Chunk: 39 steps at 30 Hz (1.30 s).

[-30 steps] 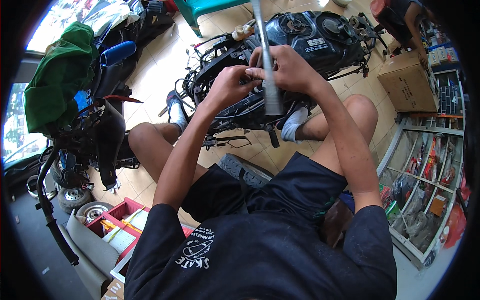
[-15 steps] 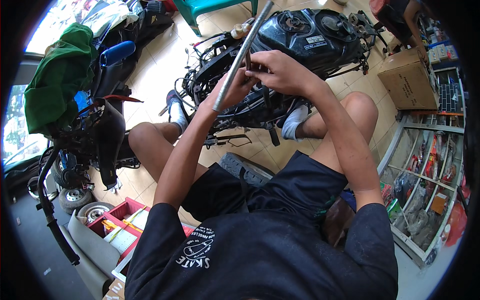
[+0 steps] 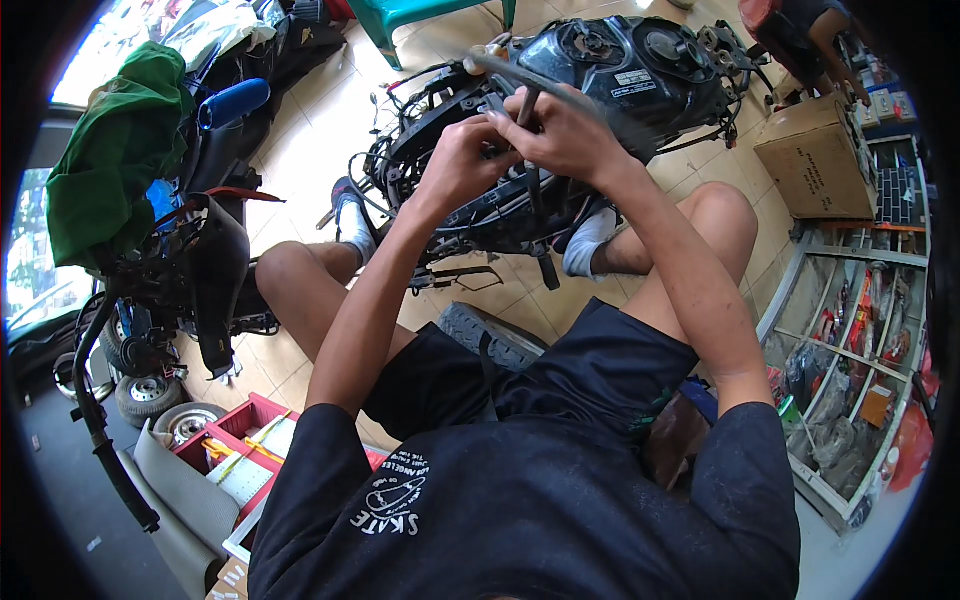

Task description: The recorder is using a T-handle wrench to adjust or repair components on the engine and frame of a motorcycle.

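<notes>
A metal T-handle wrench stands over the motorcycle frame, its long crossbar smeared by motion. My right hand is closed round the wrench's stem, just beneath the crossbar. Beside it, my left hand is curled with bent fingertips meeting the right hand's fingers low on the stem. Whatever those left fingers pinch is hidden, as is the wrench's lower end. The black fuel tank lies beyond my right hand, and loose cables surround the bare frame.
A tyre lies between my legs. A cardboard box and a glass-topped parts case stand at right. Another motorcycle with a green cloth is at left, near a red tray. A green chair stands at the back.
The wrench's crossbar has swung round, from slanting steeply up to the right to slanting down to the right. My right hand has turned with it; my left hand has shifted slightly.
</notes>
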Motion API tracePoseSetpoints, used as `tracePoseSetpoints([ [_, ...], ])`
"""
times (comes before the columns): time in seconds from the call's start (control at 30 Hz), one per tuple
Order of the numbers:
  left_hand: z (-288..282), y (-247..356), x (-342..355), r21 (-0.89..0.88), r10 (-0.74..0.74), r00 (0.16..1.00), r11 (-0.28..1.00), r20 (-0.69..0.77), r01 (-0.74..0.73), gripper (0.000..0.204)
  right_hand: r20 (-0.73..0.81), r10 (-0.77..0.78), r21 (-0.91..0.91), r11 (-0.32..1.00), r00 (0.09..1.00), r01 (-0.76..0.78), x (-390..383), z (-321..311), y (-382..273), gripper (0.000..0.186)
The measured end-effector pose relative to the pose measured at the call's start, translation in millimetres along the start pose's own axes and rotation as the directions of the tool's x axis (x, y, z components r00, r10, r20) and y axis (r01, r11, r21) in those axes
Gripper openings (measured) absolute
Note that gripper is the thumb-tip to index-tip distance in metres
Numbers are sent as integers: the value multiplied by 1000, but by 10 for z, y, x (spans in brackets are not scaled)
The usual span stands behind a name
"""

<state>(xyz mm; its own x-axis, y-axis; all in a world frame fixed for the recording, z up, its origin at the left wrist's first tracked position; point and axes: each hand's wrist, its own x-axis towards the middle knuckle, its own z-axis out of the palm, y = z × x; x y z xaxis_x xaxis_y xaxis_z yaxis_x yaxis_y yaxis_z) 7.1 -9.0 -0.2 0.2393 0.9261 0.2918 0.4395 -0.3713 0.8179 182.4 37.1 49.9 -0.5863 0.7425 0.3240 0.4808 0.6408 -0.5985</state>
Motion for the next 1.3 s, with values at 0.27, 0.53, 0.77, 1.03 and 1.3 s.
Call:
tracePoseSetpoints([
  [0.27, -19, 88, 27, 13, -62, 998, 998, 33, 62, 22, 113, 177, -144, 977, 978, -160, 9, -79, 24, 54],
  [0.53, 27, 98, 17, 15, -35, 999, 999, 15, 35, 21, 254, -48, 237, 971, 966, -14, 21, -244, 99, 30],
  [0.77, 52, -28, 17, 31, -37, 999, 999, 6, 37, 23, 273, -10, 412, 905, 962, -107, -25, -268, 11, 18],
  [1.03, 21, 11, 0, -47, -80, 997, 996, -20, 79, 22, 82, -93, 156, 985, 992, 79, 2, -172, -105, 23],
  [1.3, 21, 87, 8, 46, -71, 997, 996, -10, 71, 29, 151, 106, -78, 992, 983, -95, 40, -236, -51, 40],
])
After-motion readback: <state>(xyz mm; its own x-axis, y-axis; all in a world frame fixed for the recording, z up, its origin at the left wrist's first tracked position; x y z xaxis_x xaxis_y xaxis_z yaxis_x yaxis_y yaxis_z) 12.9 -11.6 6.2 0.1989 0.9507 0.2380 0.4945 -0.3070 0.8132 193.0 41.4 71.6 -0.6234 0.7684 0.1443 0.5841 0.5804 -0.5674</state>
